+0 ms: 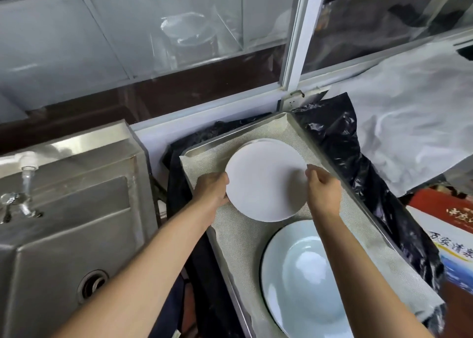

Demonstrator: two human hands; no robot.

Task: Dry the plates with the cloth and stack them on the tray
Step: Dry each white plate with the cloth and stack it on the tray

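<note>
Left hand grips white plate at its left rim | right hand pinches the right rim | plate held over a second plate on the cloth-lined tray | pale blue dish nearer on the tray | steel sink at left

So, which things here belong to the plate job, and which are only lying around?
Belong to the job:
- white plate, held by left hand and right hand
- plate under it
- pale blue plate
- tray
- woven cloth lining the tray

Lying about:
- steel sink
- tap
- black plastic bag
- printed box
</note>
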